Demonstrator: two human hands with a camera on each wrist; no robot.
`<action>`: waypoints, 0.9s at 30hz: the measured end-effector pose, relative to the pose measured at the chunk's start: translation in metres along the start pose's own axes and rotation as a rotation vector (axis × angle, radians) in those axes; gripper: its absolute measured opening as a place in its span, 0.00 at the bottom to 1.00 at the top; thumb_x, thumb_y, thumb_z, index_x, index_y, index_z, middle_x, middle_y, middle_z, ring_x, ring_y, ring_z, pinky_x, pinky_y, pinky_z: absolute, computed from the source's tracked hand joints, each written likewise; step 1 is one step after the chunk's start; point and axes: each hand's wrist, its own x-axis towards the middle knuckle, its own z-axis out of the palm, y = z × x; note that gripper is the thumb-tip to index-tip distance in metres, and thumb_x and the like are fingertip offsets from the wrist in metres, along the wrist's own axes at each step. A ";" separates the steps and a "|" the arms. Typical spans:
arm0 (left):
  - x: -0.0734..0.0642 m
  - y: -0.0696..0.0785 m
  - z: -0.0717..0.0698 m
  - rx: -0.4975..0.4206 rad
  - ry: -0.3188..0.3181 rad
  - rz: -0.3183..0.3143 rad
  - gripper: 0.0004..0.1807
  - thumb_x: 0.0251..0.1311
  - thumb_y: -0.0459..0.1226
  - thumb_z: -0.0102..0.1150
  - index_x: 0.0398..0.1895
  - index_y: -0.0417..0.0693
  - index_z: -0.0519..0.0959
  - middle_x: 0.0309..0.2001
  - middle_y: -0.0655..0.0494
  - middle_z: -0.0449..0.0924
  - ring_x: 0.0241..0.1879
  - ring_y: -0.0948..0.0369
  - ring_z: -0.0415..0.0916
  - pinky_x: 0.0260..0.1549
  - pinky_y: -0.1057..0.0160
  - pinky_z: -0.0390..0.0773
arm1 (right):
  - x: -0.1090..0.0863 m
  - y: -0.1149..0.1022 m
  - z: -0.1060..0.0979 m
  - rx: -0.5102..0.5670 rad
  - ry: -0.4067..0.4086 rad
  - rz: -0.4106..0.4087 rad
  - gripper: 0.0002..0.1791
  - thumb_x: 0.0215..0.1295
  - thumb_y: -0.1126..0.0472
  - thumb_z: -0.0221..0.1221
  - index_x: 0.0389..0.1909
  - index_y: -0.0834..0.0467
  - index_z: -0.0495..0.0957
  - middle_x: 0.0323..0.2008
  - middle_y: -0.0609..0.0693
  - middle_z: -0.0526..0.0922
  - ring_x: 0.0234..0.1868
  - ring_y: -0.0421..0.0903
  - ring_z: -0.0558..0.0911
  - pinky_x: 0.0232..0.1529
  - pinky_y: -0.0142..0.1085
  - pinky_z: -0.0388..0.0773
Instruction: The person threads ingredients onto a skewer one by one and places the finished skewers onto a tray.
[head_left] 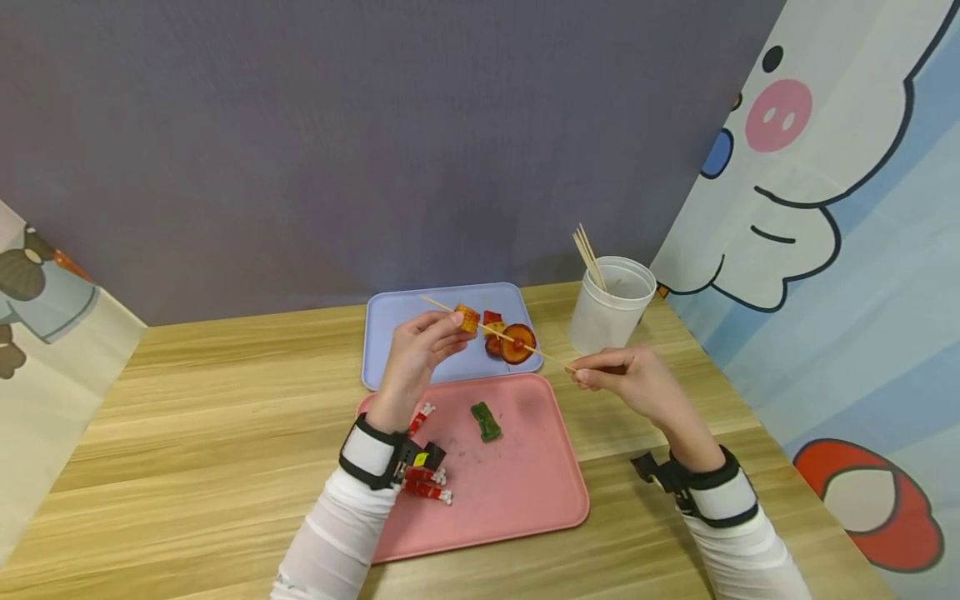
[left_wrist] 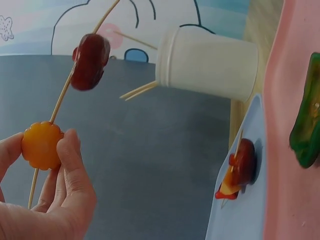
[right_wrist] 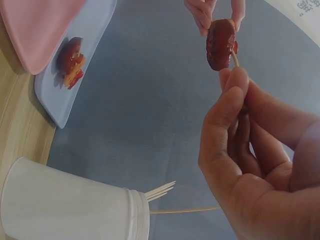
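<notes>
My left hand (head_left: 420,350) pinches a yellow-orange corn piece (left_wrist: 42,145), with a thin wooden skewer (head_left: 552,358) running through it. Thumb and fingers of my right hand (head_left: 630,382) pinch the skewer's other end. Between the hands, a round red-brown piece with an orange face (head_left: 513,353) is threaded on the stick, with a small red bit at its centre. Below, a loaded skewer with red-brown, yellow and red pieces (left_wrist: 243,162) lies on the blue tray (head_left: 378,354). A green piece (head_left: 486,422) lies on the pink tray (head_left: 517,500).
A white tub (head_left: 606,323) holding several wooden sticks (head_left: 588,254) stands to the right of the blue tray. Several red pieces with white ends (head_left: 429,491) lie at the pink tray's left, partly behind my left wrist. A grey panel (head_left: 322,150) rises behind the table.
</notes>
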 end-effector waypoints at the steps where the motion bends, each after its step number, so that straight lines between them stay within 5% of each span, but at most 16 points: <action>1: 0.000 -0.001 0.001 0.006 -0.006 -0.005 0.09 0.56 0.39 0.66 0.34 0.43 0.80 0.34 0.52 0.83 0.35 0.58 0.85 0.41 0.60 0.82 | 0.000 0.000 0.000 0.000 -0.001 -0.003 0.12 0.60 0.63 0.62 0.42 0.65 0.84 0.35 0.59 0.86 0.32 0.36 0.84 0.37 0.32 0.81; 17: -0.003 -0.010 0.011 0.029 -0.037 -0.013 0.12 0.55 0.40 0.67 0.35 0.41 0.79 0.34 0.51 0.82 0.38 0.53 0.84 0.45 0.55 0.81 | 0.000 0.000 0.001 0.007 -0.001 0.001 0.12 0.60 0.62 0.62 0.42 0.64 0.84 0.36 0.59 0.86 0.33 0.36 0.84 0.37 0.32 0.81; 27: -0.004 -0.016 0.019 0.035 -0.048 -0.043 0.12 0.55 0.39 0.67 0.35 0.40 0.79 0.32 0.52 0.83 0.31 0.58 0.84 0.44 0.55 0.81 | 0.000 0.000 0.001 0.005 0.004 0.006 0.12 0.60 0.62 0.62 0.42 0.65 0.84 0.36 0.59 0.86 0.32 0.35 0.84 0.37 0.32 0.81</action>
